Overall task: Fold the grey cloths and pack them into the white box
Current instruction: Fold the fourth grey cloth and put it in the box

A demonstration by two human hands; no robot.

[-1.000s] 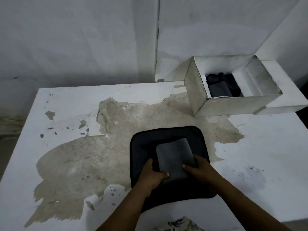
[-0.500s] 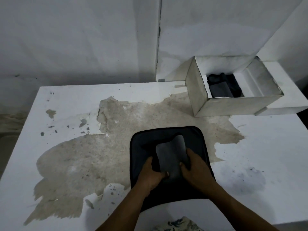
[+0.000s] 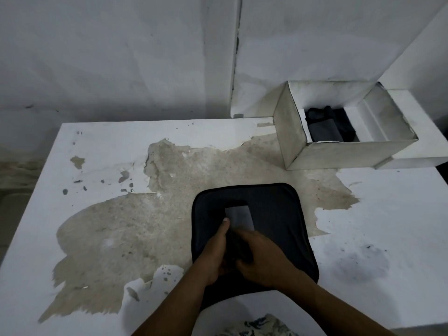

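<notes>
Narrower than a second ago, the grey cloth (image 3: 240,218) lies as a slim strip on the dark pad (image 3: 274,209) near the worktop's (image 3: 101,141) near edge. Both hands have closed in on its near end: the left hand (image 3: 214,253) grips it with the thumb along its left edge, and the right hand (image 3: 263,260) has its fingers curled over it. The white box (image 3: 339,157) stands far right.
</notes>
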